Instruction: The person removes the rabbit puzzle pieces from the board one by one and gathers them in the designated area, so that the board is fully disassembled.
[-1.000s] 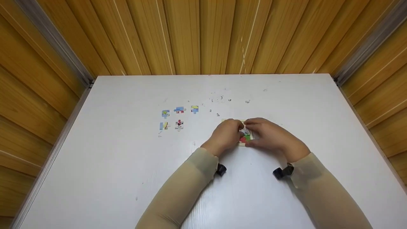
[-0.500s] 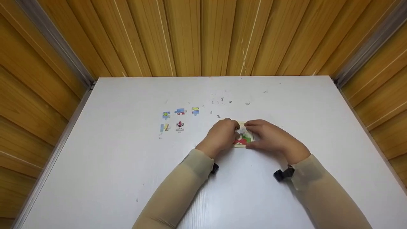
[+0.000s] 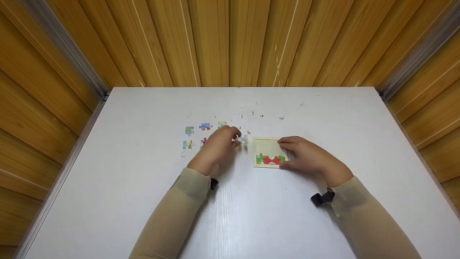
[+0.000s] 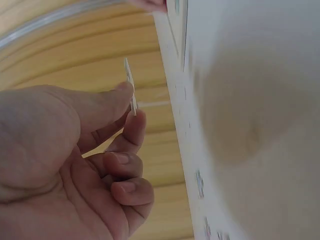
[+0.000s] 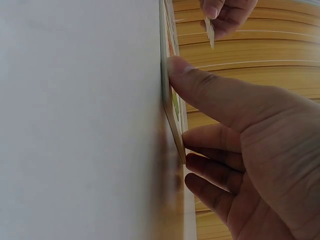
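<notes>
My left hand (image 3: 217,145) pinches a jigsaw piece (image 3: 244,139) between thumb and fingertips, raised a little above the white table. The left wrist view shows this piece edge-on, a thin pale puzzle piece (image 4: 127,70). To its right lies a square wooden puzzle tray (image 3: 254,151) with a pale rim. Red and green joined pieces (image 3: 270,159) line the tray's near side, while its upper part shows bare board. My right hand (image 3: 307,154) holds the tray's right side, thumb on the near edge, index finger at the far corner.
Loose jigsaw pieces lie left of the tray, among them a blue and red piece (image 3: 205,126) and a blue and yellow piece (image 3: 187,144). The left hand partly covers others. Small dark marks dot the white table (image 3: 143,194); wooden panels (image 3: 244,43) stand behind.
My left hand has moved left from the tray, carrying a piece out of it and uncovering the bare board. My right hand has stayed at the tray's right side.
</notes>
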### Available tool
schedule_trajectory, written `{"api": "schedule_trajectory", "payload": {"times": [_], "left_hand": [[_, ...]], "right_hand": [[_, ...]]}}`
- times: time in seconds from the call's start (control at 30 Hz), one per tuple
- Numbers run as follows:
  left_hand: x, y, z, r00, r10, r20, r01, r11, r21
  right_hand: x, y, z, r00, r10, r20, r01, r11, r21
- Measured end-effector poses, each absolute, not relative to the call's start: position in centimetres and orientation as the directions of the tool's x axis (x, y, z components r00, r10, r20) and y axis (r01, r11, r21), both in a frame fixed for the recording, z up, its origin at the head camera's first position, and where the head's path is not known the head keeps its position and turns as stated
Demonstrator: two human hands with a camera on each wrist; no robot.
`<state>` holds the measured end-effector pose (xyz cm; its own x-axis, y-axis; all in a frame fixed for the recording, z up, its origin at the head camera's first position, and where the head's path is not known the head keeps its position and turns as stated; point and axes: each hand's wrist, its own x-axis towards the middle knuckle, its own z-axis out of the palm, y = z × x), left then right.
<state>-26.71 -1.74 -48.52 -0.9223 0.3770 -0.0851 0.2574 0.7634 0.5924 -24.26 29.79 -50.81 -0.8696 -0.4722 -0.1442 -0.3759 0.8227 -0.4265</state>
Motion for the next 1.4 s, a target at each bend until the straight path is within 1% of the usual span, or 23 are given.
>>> {"api": "schedule_trajectory", "payload": {"times": [0.2, 0.33, 0.5, 0.67, 0.8, 1.03, 1.4], "left_hand": [[-26.6, -4.5, -49.1, -0.946, 0.274, -0.171, 0.097, 0.746, 0.659], [-27.1, -5.9, -49.6, -0.951, 0.245, -0.19, 0.065, 0.757, 0.651], [-27.6, -7.0, -50.1, -0.953, 0.239, -0.188, 0.086, 0.804, 0.588], [-27.9, -7.1, -50.4, -0.951, 0.241, -0.194, 0.101, 0.835, 0.54], [-27.8, -6.9, -50.6, -0.954, 0.232, -0.19, 0.098, 0.838, 0.537], [-27.5, -6.6, -50.7, -0.957, 0.248, -0.152, 0.131, 0.833, 0.537], [-27.5, -6.5, -50.8, -0.958, 0.252, -0.135, 0.147, 0.84, 0.521]], "right_hand": [[-23.8, 29.8, -50.8, -0.874, -0.458, -0.166, -0.35, 0.827, -0.44], [-23.8, 29.8, -50.8, -0.872, -0.463, -0.159, -0.358, 0.825, -0.437], [-23.9, 29.8, -50.8, -0.868, -0.473, -0.149, -0.373, 0.821, -0.434], [-23.9, 29.9, -50.8, -0.865, -0.483, -0.136, -0.387, 0.814, -0.432], [-23.9, 29.9, -50.8, -0.867, -0.475, -0.147, -0.379, 0.822, -0.425], [-23.8, 29.8, -50.7, -0.871, -0.467, -0.154, -0.367, 0.826, -0.429], [-23.8, 29.9, -50.7, -0.869, -0.468, -0.16, -0.367, 0.827, -0.425]]}}
